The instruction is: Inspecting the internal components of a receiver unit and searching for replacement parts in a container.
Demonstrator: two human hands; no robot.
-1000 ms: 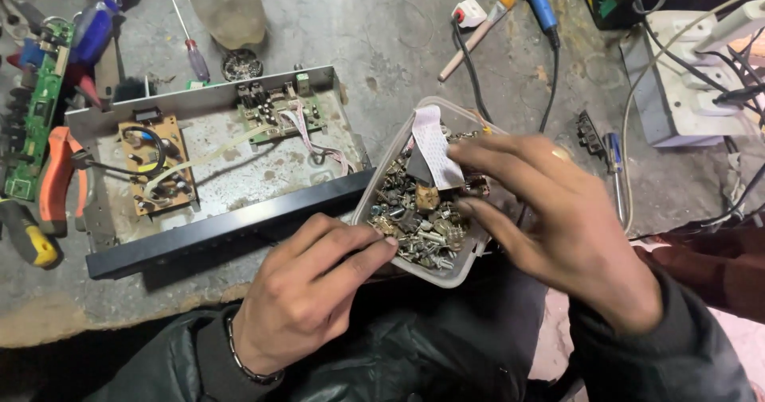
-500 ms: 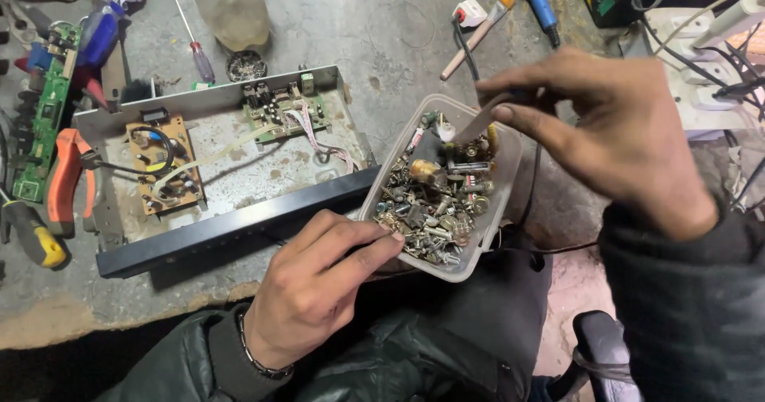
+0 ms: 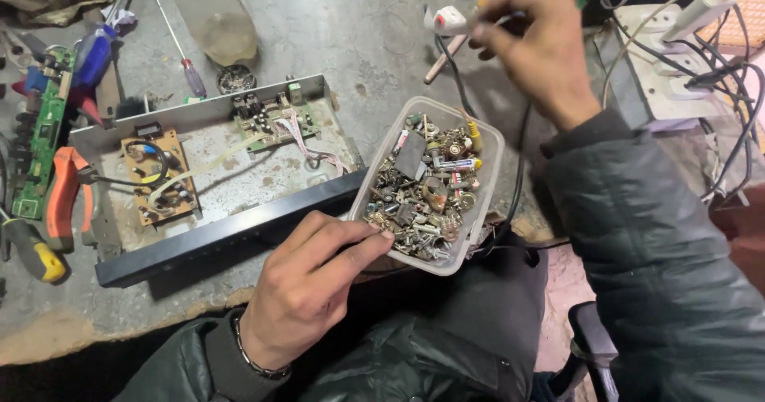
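We note left hand (image 3: 307, 290) pinching near rim of clear plastic tub (image 3: 488, 187) of scrap parts, beside open metal chassis (image 3: 215, 239). Right hand (image 3: 532, 47) raised over bench — fingers closed, possibly on small pale item; cannot confirm.

Two hands are in view, the left hand (image 3: 307, 290) and the right hand (image 3: 535, 47). One clear plastic tub (image 3: 478, 239) holds a heap of small metal parts and components, too many and too jumbled to count. One open metal chassis (image 3: 215, 239) carries two circuit boards, a tan one (image 3: 159, 179) and a green one (image 3: 271, 119). A third board (image 3: 44, 143) lies at the far left. One red-handled screwdriver (image 3: 182, 51), one pair of orange-handled pliers (image 3: 62, 195) and one white power strip (image 3: 661, 67) lie on the tabletop (image 3: 335, 27).
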